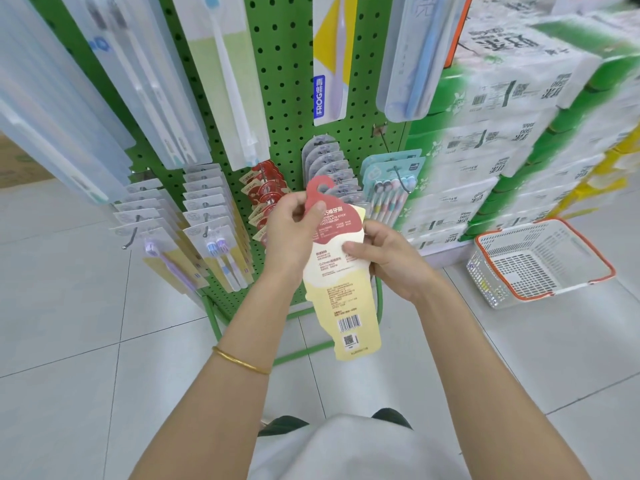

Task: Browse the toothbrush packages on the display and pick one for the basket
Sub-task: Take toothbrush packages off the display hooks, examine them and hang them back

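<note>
Red-and-cream card, the toothbrush package (pixel 341 271) shows its barcoded back, pinched near its hook top by the left hand (pixel 294 233) and at its right edge by the right hand (pixel 384 258), before the green pegboard display (pixel 280 81), well left of the basket (pixel 540 261) on the floor.

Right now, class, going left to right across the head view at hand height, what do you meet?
Purple-brush pack → twin-brush pack → red packs → held pack → teal pack → tissue stacks → basket.
</note>
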Motion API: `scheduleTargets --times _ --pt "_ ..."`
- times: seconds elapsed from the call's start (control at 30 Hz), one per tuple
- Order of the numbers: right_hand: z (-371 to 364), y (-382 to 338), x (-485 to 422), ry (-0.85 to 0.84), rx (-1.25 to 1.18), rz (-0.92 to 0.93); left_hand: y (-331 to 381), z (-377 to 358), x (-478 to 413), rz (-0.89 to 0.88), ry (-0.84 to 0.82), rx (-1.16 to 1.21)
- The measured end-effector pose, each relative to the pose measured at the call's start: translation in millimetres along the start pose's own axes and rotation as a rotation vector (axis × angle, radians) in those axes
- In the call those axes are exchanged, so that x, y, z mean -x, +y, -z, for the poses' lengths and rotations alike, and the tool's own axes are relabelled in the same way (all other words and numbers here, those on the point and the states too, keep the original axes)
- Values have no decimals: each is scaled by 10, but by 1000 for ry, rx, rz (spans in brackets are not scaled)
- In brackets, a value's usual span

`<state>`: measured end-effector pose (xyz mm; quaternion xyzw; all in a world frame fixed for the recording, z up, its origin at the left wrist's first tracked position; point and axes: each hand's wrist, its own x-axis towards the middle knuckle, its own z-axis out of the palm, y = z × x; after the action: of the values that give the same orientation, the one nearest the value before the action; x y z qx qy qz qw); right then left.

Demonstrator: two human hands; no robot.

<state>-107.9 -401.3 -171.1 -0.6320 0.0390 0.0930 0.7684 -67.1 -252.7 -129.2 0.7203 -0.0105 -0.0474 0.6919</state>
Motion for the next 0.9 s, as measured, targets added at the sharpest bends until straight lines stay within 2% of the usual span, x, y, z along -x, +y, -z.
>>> scheduleTargets --times 0.1,0.23,0.43,0.57,0.7,0.8,0.9 --pt "21 16 7 -43 15 -33 -31 32 3 68 10 19" --pt "-38 113 0 -101 -124 -104 -27 99 6 179 -97 126" --pt "-109 195 -7 -264 -243 -155 -50 131 51 177 -213 226" --pt "-132 211 -38 -304 -169 -174 -71 185 61 176 -224 309" --pt "-177 239 -81 -338 -133 -154 -115 201 43 189 -204 257" --pt "-234 268 -129 -246 -72 -138 -136 231 9 144 -94 44" --pt "-353 267 -195 -46 181 -103 -132 337 -12 -10 74 -169"
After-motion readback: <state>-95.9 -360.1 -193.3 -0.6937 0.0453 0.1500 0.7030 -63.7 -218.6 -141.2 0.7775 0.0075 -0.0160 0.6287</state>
